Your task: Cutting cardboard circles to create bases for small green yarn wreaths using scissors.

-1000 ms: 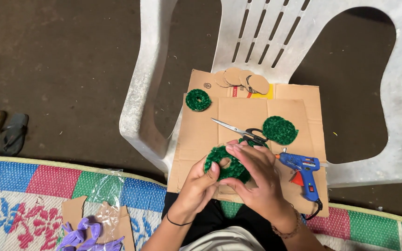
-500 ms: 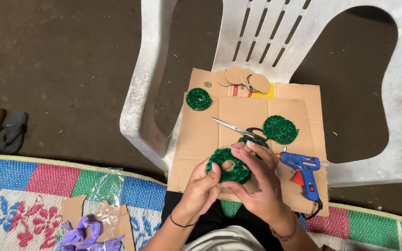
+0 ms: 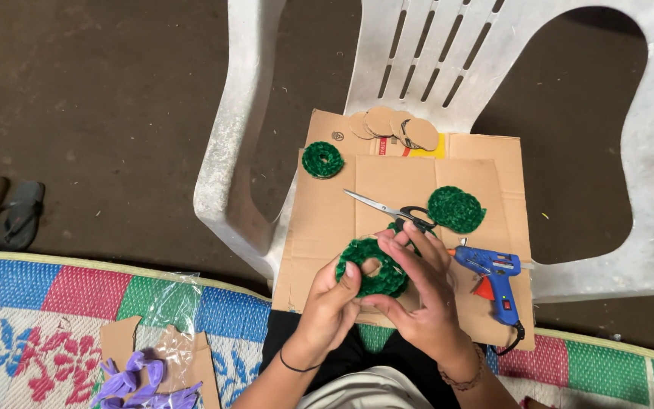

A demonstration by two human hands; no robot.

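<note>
Green and fuzzy, a ring wrapped in chenille-like yarn (image 3: pixel 371 266) sits between both hands above a flattened brown cardboard sheet (image 3: pixel 319 242) laid on the seat of a white plastic chair (image 3: pixel 251 136). The left hand (image 3: pixel 331 307) pinches the ring's near edge with thumb and fingertips; the right hand (image 3: pixel 418 299) cups it from the other side, fingers curled over the rim — how firmly it grips is hard to judge from this angle.

Just past the hands lie steel scissors with black handles (image 3: pixel 391 210), blades pointing left, their handles touching a solid green fuzzy disc (image 3: pixel 456 209). A smaller green fuzzy ring (image 3: pixel 322 160) rests near the sheet's upper left corner. A row of plain round cardboard discs (image 3: pixel 395 127) overlaps along the far edge. A blue glue gun with an orange trigger (image 3: pixel 493 280) lies just right of the right hand.

On the striped woven mat (image 3: pixel 54 303) at lower left, purple pieces (image 3: pixel 141 386) lie on clear plastic — possibly ribbon.
</note>
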